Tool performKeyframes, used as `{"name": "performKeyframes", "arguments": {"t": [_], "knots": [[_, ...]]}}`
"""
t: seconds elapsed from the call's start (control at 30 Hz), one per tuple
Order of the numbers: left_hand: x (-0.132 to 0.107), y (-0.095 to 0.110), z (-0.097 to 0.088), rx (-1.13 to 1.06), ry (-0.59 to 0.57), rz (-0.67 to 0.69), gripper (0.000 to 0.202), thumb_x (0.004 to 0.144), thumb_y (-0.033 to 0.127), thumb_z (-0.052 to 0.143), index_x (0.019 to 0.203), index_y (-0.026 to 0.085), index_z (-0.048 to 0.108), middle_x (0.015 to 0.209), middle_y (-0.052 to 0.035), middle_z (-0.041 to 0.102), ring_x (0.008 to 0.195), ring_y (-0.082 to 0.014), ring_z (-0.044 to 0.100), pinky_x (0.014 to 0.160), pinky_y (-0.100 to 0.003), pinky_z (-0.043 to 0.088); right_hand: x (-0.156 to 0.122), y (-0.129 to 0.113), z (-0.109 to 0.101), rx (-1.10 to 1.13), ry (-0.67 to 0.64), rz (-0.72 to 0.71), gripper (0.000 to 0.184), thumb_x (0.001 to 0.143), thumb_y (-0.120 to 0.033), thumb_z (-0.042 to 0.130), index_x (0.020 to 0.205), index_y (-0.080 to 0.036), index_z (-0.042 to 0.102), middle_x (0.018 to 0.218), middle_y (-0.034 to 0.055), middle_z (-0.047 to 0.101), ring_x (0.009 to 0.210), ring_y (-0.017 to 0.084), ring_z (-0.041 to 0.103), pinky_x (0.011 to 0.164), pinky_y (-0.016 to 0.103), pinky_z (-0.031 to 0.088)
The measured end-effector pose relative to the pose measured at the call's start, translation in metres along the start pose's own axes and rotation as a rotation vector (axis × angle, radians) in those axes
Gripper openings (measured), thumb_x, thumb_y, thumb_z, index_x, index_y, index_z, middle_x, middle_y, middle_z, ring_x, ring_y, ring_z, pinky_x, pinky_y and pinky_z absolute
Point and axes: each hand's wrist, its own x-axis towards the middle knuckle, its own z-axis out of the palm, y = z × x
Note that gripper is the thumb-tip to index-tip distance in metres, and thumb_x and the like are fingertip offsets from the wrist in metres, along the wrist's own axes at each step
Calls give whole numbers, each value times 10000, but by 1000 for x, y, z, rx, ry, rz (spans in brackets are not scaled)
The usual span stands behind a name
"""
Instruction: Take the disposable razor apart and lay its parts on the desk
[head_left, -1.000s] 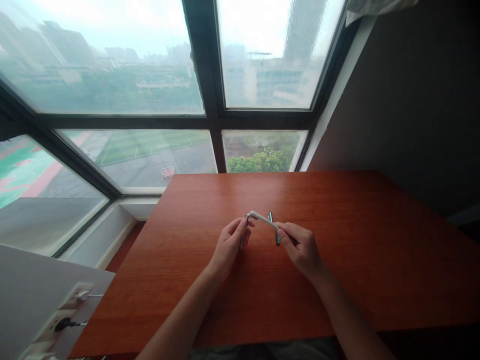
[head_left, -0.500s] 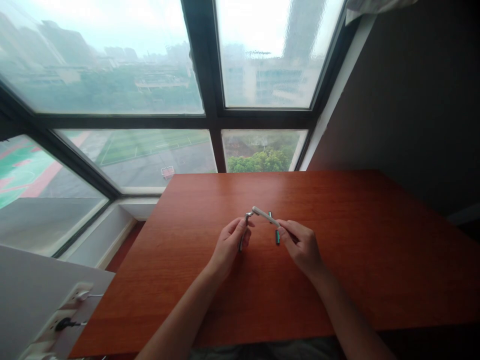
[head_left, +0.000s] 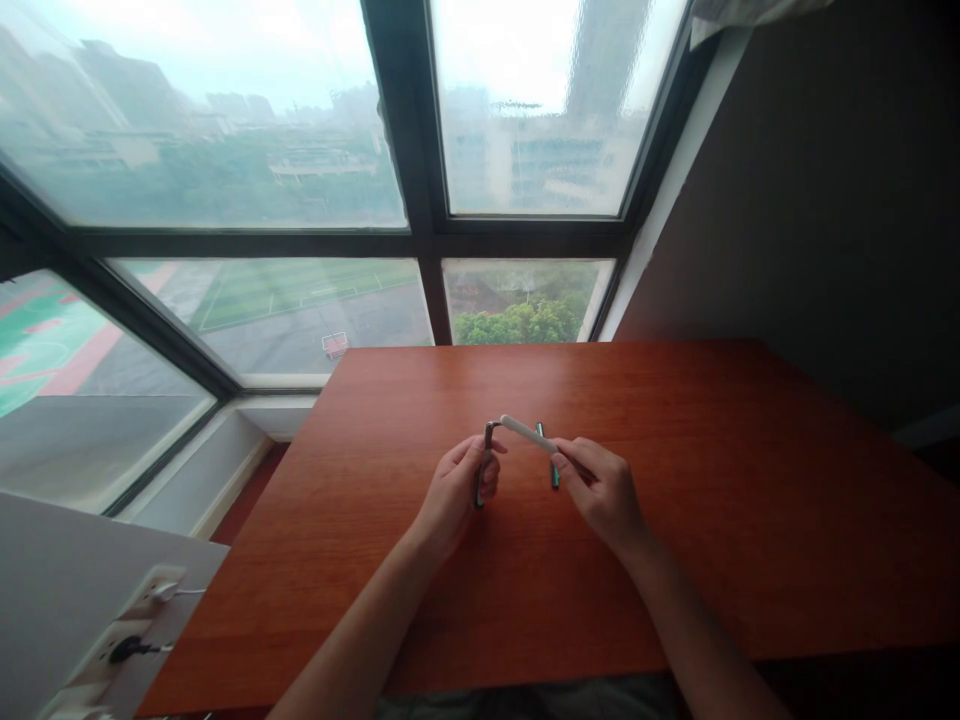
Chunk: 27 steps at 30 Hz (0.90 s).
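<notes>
I read the tabletop (head_left: 360,580) as smooth wood, semi-gloss w/ a soft sheen twd the far edge. Bent piece (head_left: 488,436): shiny metal at the tip, smooth below. Pale rod (head_left: 526,433) looks matt, prob. plastic; can't confirm from here. Dark bar (head_left: 555,477): glossy. Window frame (head_left: 424,243): matt, metal-looking. Upper rt glass pane (head_left: 532,120) looks rippled. Wall socket (head_left: 163,578): smooth plastic.

Kinda reddish tabletop (head_left: 750,500), big hazy windows (head_left: 225,130) past its far edge, super dark wall (head_left: 832,200) off the right, sockets (head_left: 103,655) by the near-left corner.
</notes>
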Motion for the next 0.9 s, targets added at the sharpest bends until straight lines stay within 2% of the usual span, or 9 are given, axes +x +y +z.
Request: {"name": "performKeyframes", "arguments": {"t": [0.27, 0.73, 0.9], "knots": [[2, -2, -1, 37, -27, -17, 321, 844, 456, 561, 856, 138, 599, 557, 45, 398, 469, -63, 323, 443, -197, 222, -1, -1, 2, 68, -58, -26, 202, 902, -256, 508, 1013, -194, 665, 749, 26, 587, 642, 144, 534, 580, 256, 415], [-1, 2, 1, -46, -24, -47, 319, 828, 461, 583, 848, 142, 588, 561, 60, 360, 461, -53, 304, 436, -181, 228, 1, 1, -1, -2, -8, 12, 204, 897, -273, 508, 972, -188, 677, 721, 30, 610, 626, 150, 546, 579, 259, 420], [0, 0, 0, 61, 20, -6, 345, 805, 494, 598, 856, 153, 595, 580, 40, 421, 492, -73, 366, 465, -194, 279, 2, -2, -2, 33, 10, 28, 222, 902, -290, 495, 967, -186, 679, 750, 41, 639, 654, 160, 574, 595, 267, 434]]}}
